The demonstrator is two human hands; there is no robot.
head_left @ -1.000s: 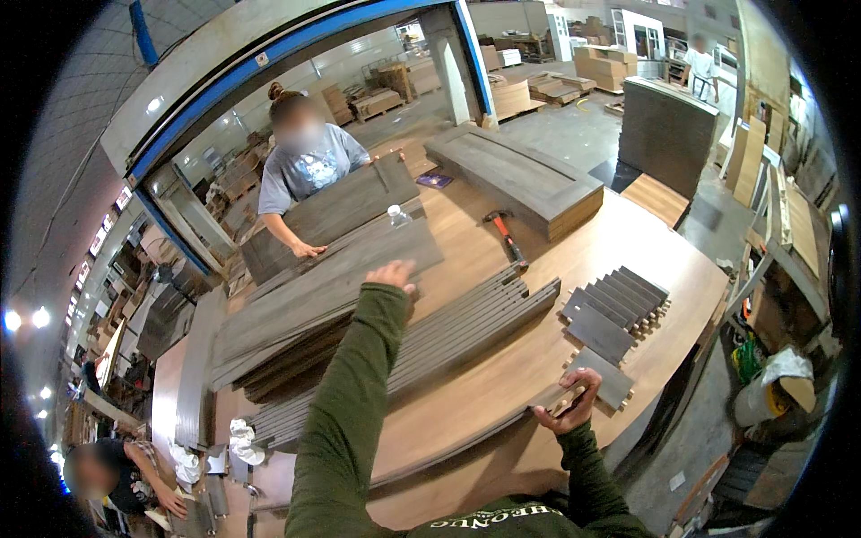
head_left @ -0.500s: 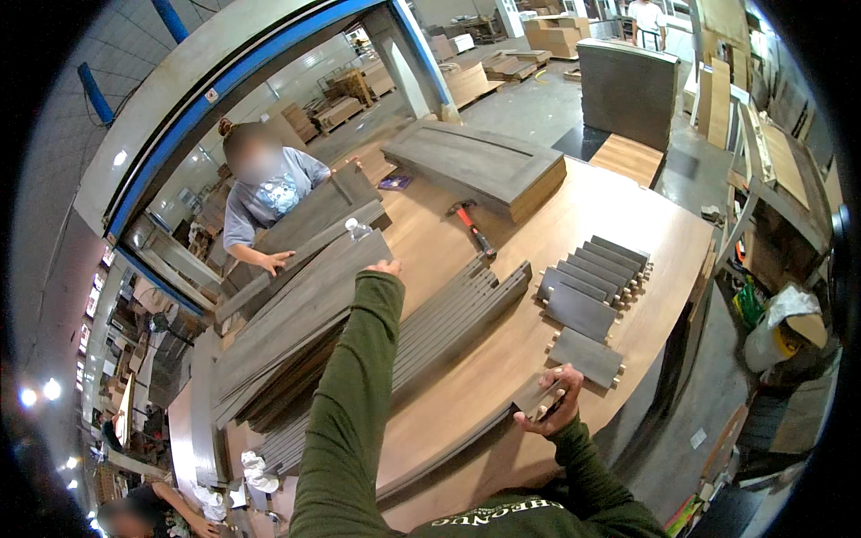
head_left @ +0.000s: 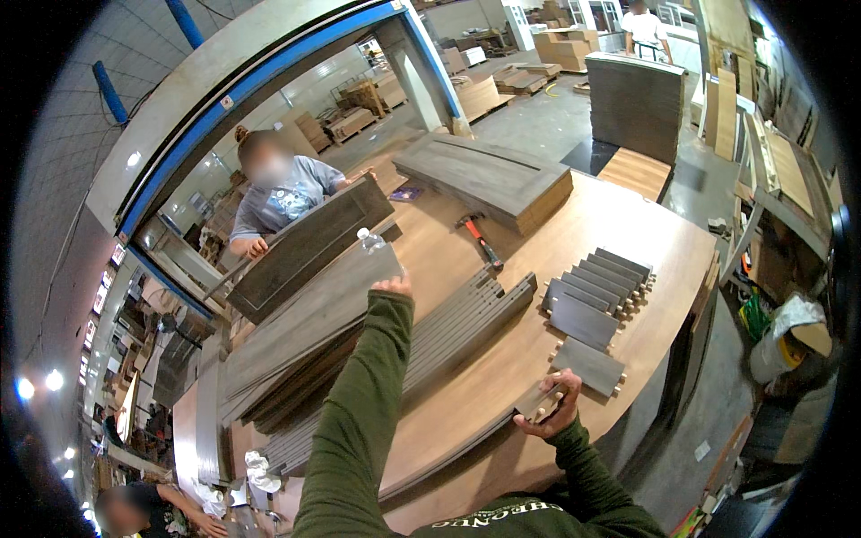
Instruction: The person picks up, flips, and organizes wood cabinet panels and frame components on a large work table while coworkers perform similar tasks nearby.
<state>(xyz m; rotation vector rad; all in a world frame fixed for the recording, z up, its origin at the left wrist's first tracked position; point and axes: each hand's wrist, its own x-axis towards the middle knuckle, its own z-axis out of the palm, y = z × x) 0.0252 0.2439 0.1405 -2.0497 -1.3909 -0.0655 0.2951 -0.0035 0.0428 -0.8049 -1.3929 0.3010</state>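
My right hand [head_left: 560, 403] grips a short grey board [head_left: 533, 411] on edge, with pale dowels showing at its end, near the front edge of the table. Beside it lies a row of similar short grey boards [head_left: 589, 366] with pale dowels in their ends. My left arm reaches far across stacked long grey strips [head_left: 466, 323]. The fingers of my left hand [head_left: 393, 285] are curled at the end of a stack of wide grey boards [head_left: 305, 309]; what they hold is hidden. Just beyond them is a clear plastic bottle [head_left: 369, 240].
Across the table [head_left: 655, 229], a co-worker [head_left: 287, 193] holds a grey framed panel [head_left: 314, 251]. A hammer [head_left: 482, 242] with a red and black handle lies near a stack of grey panels [head_left: 484, 179]. Another person [head_left: 152, 511] is at lower left. A tall panel stack [head_left: 635, 108] stands beyond.
The co-worker has tilted the grey panel up so its framed face shows, and has drawn one hand back along it. The view has shifted slightly. My hands keep much the same places.
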